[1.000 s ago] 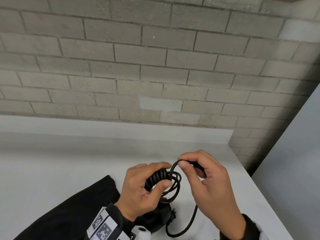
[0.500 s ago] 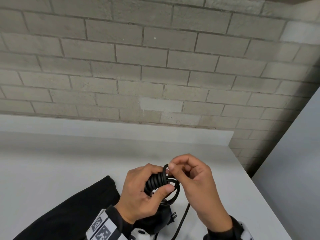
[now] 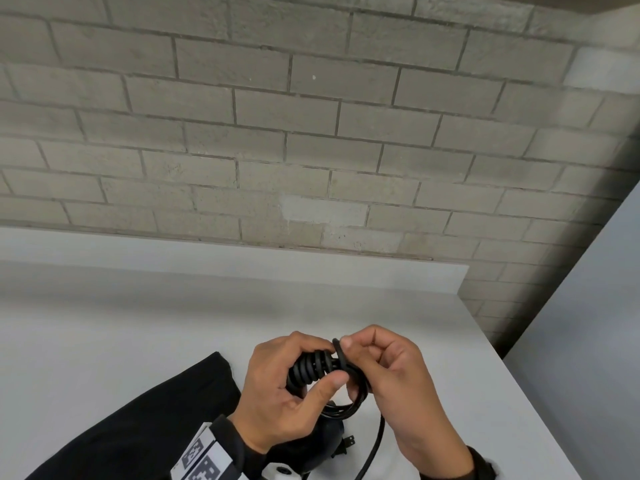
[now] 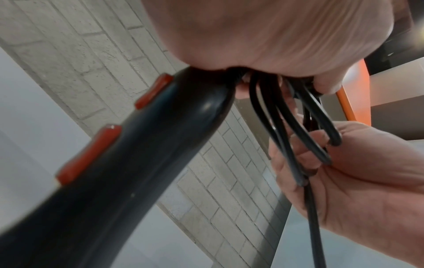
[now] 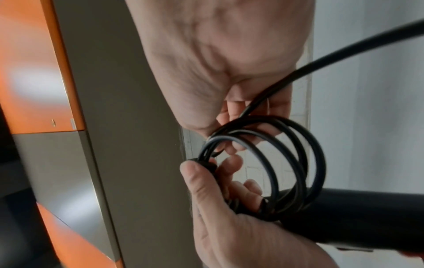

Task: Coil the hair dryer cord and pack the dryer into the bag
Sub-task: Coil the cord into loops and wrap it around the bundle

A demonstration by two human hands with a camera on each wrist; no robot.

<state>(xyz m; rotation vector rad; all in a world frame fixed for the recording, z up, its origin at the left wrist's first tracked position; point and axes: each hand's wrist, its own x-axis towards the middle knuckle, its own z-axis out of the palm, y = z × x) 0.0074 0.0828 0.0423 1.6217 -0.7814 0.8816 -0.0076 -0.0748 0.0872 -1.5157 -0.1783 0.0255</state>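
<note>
Hair dryer [image 4: 119,181]: above table [image 3: 104,334], handle end clamped in left hand [image 3: 277,393] grip.
Cord [image 5: 275,163]: several loops gathered at handle end; right hand [image 3: 398,375] pinching newest loop.
Advice: match loop size, trap each turn under left thumb.
Bag [image 3: 138,427]: black fabric, opening unseen.
Plug [image 3: 348,443]: barely visible; remaining cord cut off.

The hair dryer [image 3: 322,441] body is mostly hidden beneath the left hand [image 3: 277,393]; the cord [image 3: 372,452] runs past the frame's bottom edge.
</note>
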